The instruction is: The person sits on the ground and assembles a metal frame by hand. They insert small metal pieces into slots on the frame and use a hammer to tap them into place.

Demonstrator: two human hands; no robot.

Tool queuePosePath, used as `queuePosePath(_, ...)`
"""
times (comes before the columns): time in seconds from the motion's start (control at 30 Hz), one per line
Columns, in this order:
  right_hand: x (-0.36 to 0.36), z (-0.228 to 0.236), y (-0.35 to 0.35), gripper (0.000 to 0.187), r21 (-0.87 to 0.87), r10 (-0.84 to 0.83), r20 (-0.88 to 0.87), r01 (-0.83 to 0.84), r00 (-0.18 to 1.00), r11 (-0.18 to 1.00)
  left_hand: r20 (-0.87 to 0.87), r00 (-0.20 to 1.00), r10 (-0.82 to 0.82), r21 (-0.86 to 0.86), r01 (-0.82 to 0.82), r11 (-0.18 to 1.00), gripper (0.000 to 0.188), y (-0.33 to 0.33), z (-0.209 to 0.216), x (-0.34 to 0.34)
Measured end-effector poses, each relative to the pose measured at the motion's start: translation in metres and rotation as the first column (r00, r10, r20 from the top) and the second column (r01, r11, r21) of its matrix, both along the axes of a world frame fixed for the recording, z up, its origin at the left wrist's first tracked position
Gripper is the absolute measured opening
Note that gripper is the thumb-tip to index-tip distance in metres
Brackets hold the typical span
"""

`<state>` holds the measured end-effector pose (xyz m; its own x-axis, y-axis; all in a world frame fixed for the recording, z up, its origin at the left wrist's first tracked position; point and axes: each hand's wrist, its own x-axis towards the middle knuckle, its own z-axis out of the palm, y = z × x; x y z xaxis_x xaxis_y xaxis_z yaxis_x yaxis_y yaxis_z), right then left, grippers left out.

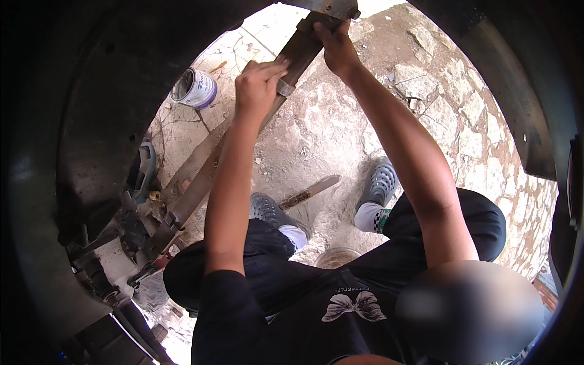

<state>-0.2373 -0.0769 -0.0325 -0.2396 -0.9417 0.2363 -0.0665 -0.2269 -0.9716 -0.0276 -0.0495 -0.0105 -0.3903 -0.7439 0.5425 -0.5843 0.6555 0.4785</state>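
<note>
A long dark steel leaf spring (302, 56) slants from the top middle down to the lower left, with a metal clip (285, 89) around it. Near its upper end, my right hand (338, 50) is closed on the bar, thumb on the near face and the other fingers partly hidden behind. My left hand (258, 86) lies against the bar's left side just above the clip, fingers stretched across it. Above my right hand, a metal bracket with a bolt (353, 13) meets the end of the bar.
A white and purple paint bucket (198, 89) stands at left. Between my feet lies what looks like a wire brush (310, 191). Dark metal vehicle parts (100, 121) surround me, with rods and joints (100, 277) at lower left. Uneven stone paving (447, 115) spreads to the right.
</note>
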Motion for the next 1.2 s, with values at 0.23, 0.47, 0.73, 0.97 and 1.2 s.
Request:
queuePosePath(0.23, 0.001, -0.010, -0.004, 0.061, -0.057, 0.000, -0.093, -0.005, 0.996, 0.998, -0.089, 0.992, 0.087, -0.060, -0.092, 0.994, 0.016, -0.010, 0.004, -0.025)
queuePosePath(0.47, 0.015, 0.017, 0.028, 0.083, 0.261, -0.047, -0.317, 0.135, 0.947, 0.956, -0.054, 0.996, 0.073, -0.034, -0.074, 0.997, 0.018, -0.014, -0.005, -0.022)
queuePosePath(0.73, 0.026, 0.016, 0.092, 0.066, -0.348, -0.319, -0.896, -0.043, 0.308, 0.936, 0.193, 0.972, 0.132, -0.087, -0.117, 0.989, 0.021, -0.002, -0.001, -0.004)
queuePosePath(0.97, -0.041, 0.024, 0.052, 0.068, -0.268, -0.290, -0.957, -0.373, -0.004, 0.889, -0.099, 0.995, 0.023, -0.059, -0.029, 0.998, 0.018, -0.030, 0.001, -0.030)
queuePosePath(1.2, -0.068, 0.047, 0.037, 0.075, -0.161, -0.270, -0.953, -0.527, -0.136, 0.834, -0.069, 0.994, -0.087, -0.127, 0.078, 0.989, 0.022, 0.005, -0.008, -0.008)
